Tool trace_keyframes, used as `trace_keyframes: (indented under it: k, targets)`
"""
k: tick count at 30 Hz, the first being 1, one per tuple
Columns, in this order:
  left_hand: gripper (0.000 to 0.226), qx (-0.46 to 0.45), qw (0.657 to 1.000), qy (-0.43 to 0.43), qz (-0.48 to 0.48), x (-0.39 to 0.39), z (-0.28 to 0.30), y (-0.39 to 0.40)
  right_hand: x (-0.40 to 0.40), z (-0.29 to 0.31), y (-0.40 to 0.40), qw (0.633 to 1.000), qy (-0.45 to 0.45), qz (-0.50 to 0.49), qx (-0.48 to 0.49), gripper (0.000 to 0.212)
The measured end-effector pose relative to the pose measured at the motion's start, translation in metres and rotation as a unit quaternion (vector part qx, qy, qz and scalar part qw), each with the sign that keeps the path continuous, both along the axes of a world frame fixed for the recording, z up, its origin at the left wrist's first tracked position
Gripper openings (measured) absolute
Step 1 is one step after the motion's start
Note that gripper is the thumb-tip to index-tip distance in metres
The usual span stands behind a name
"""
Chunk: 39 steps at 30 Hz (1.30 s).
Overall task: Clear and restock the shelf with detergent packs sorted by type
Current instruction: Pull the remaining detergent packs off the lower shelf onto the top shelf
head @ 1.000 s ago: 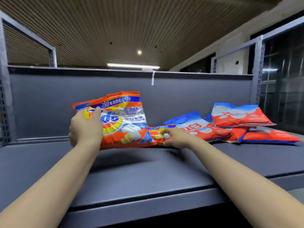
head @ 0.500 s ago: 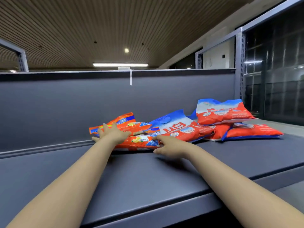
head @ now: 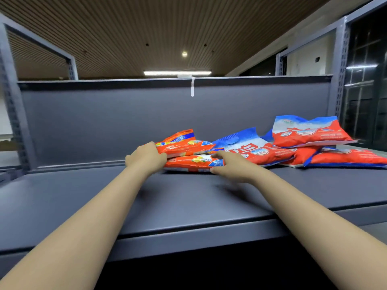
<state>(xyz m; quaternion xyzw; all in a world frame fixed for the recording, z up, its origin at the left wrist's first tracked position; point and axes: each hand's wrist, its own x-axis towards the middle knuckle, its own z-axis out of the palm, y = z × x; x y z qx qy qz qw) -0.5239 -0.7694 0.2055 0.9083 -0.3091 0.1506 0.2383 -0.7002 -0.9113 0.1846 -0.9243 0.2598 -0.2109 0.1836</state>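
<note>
Two orange detergent packs lie stacked flat on the grey shelf (head: 188, 197), the upper orange pack (head: 184, 145) over the lower orange pack (head: 188, 163). My left hand (head: 146, 158) grips the left end of the upper pack, fingers curled on its edge. At the stack's right front corner my right hand (head: 230, 166) rests on the lower pack with fingers spread. To the right lie red-and-blue packs: one red pack (head: 257, 151) leaning against the orange stack, a top red pack (head: 307, 132) and a low red pack (head: 347, 159) under it.
The shelf's grey back panel (head: 104, 122) rises behind the packs, with a white tag (head: 192, 86) hanging from its top edge. Grey uprights (head: 340, 70) frame both ends. Bare shelf surface stretches to the left and in front of the packs.
The orange pack my left hand held upright has been laid flat on the other orange pack. My right hand stayed at the lower pack's corner.
</note>
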Motion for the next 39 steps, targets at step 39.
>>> trace_keyframes:
  k: [39]
  targets:
    - [0.032, 0.035, 0.996, 0.065, 0.042, 0.159, -0.14, 0.606, 0.225, -0.135, 0.563, 0.971, -0.017, 0.224, -0.083, 0.035]
